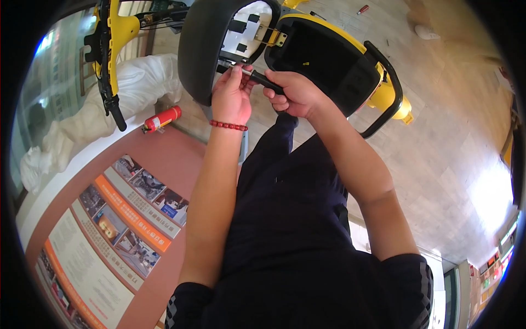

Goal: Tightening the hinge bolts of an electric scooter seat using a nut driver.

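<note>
My right hand [298,94] is wrapped round the black handle of a screwdriver [267,83]. The fingers of my left hand [231,98] pinch its silver shaft near the tip, by the lower edge of a tipped-up scooter seat [195,52]. That seat is black, and its pale underside [244,35] faces right, with dark pads on it. A brass-coloured hinge [278,38] joins it to the yellow-rimmed body, where a dark storage compartment [315,57] lies exposed. My left fingers partly hide the tool's tip, so I cannot tell what it touches.
A black grab rail [395,82] curves round the scooter's right end; its handlebar [112,77] stands at the left. Near a red fire extinguisher [163,119] lies bunched white sheeting [139,82]. A printed board [90,268] is at lower left. One red-handled tool [362,9] rests on the floor.
</note>
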Demonstrator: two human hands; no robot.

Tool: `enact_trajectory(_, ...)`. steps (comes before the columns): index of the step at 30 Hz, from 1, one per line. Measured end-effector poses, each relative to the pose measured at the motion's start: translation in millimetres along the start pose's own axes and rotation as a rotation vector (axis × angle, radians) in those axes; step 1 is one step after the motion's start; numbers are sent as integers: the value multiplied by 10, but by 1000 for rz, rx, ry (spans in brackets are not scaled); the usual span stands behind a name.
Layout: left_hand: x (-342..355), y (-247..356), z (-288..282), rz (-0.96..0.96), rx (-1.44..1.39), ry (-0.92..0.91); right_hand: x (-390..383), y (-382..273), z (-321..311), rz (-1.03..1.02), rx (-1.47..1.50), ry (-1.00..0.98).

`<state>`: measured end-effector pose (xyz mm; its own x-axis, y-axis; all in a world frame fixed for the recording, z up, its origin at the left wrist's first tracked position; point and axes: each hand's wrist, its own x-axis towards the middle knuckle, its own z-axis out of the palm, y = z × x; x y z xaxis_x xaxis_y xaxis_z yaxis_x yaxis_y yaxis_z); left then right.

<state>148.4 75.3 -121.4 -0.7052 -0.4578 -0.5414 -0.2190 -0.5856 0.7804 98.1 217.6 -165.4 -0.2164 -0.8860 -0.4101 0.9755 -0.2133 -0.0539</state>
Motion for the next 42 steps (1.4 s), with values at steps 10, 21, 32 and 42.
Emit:
enact_trajectory(10,25,-18,24,10,-15,103,41,26,4,-291,-684,211)
enact_trajectory(21,27,1,10,27,-8,138,12,264,95,-923,-1345,444)
enact_trajectory(32,36,-16,4,40,15,125,-25,188,168,-687,-983,416)
enact_trajectory(42,1,-2,64,30,41,126,-27,37,95,-26,-127,216)
